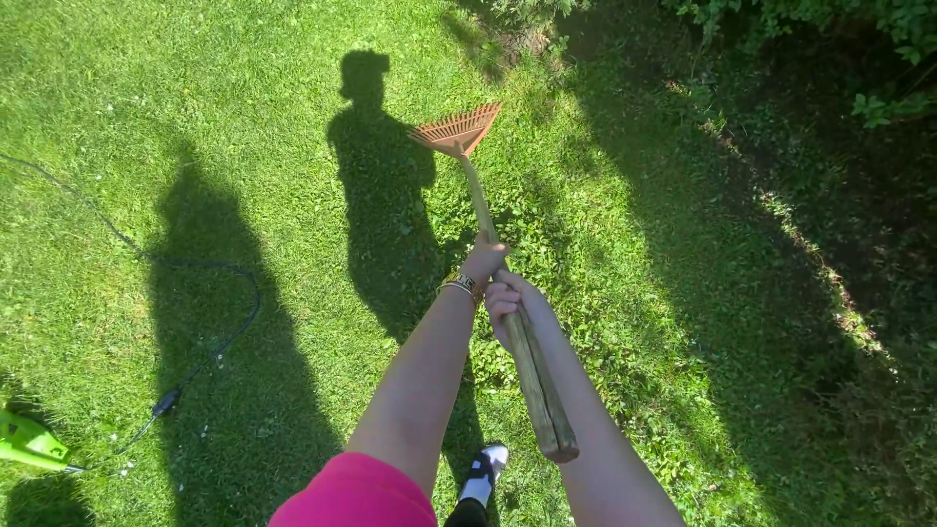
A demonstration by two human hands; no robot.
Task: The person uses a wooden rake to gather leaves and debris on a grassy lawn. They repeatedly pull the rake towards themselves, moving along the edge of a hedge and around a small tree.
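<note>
Both hands, left hand (485,259) ahead of right hand (510,303), clamp the fan rake (456,131) handle mid-stroke on grass; next, likely a steady pull back.

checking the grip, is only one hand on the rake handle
No, both the left hand and the right hand grip the wooden handle of the rake.

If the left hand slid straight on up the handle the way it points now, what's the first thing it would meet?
Bare wooden handle lies ahead of the left hand, then the orange fan-shaped rake head resting on the grass. Nothing else shows along that line, though depth is hard to judge. The right hand sits behind it.
</note>
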